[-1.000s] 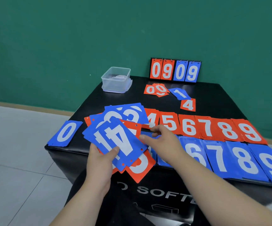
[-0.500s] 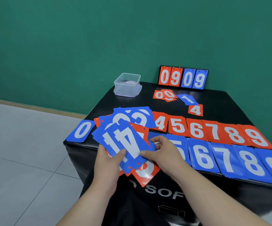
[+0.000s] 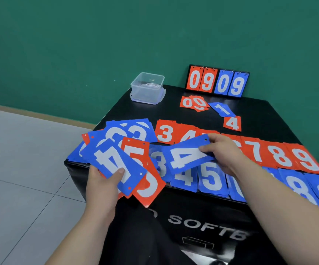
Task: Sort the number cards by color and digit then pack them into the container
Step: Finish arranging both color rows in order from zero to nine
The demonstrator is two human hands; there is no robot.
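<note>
Right hand (image 3: 224, 152): where it hangs above the two rows, it pinches a blue 4 card (image 3: 187, 156) at its right end, thumb on the face.
Left hand (image 3: 102, 185): grips a mixed fan of cards (image 3: 135, 134), red and blue, thumb pressed on the top blue 4.
Blue row (image 3: 211, 177): along the table's (image 3: 260, 115) near edge, partly under the held card.
Red row (image 3: 258, 152): just behind the blue one, digits rising rightward.
Container (image 3: 147, 87): clear, at the far left corner, well apart from both hands.

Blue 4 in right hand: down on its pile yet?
Not yet. The right hand pinches the blue 4, which is tilted over the 4 pile, not lying flat on it.
</note>
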